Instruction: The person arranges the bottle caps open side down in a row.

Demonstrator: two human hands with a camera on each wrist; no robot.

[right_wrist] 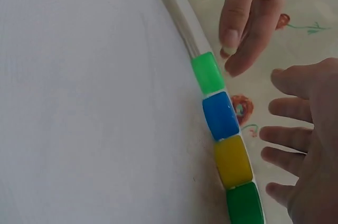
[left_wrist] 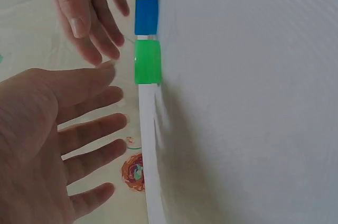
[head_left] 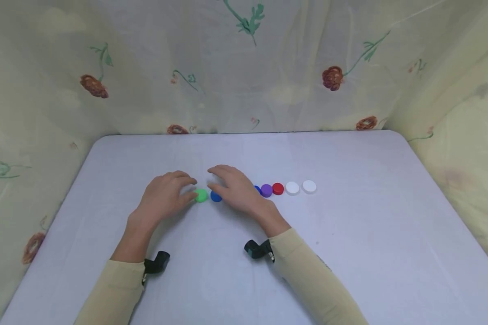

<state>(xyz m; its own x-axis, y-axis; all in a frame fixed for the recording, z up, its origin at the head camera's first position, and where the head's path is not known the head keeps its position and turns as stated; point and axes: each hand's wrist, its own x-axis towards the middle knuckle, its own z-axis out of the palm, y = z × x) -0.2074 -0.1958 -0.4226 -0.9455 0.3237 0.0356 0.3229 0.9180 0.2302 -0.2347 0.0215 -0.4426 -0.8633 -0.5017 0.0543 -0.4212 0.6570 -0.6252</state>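
Note:
Small round pieces like bottle caps lie in a row on the white table. At its left end is a light green cap (head_left: 201, 195), then a blue cap (head_left: 216, 197). A yellow cap (right_wrist: 234, 161) and a dark green cap (right_wrist: 245, 204) follow in the right wrist view, hidden under the right hand in the head view. My left hand (head_left: 164, 194) hovers by the light green cap, thumb close to it; contact is unclear. Over the blue cap and the covered part of the row is my right hand (head_left: 240, 189), fingers extended and holding nothing.
Further right in the row are another blue cap (head_left: 258, 188), a purple cap (head_left: 266, 190), a red cap (head_left: 278, 188) and two white caps (head_left: 292, 188). The white-covered table (head_left: 349, 253) ends at a flowered curtain (head_left: 268, 81) behind. Each wrist carries a small black camera.

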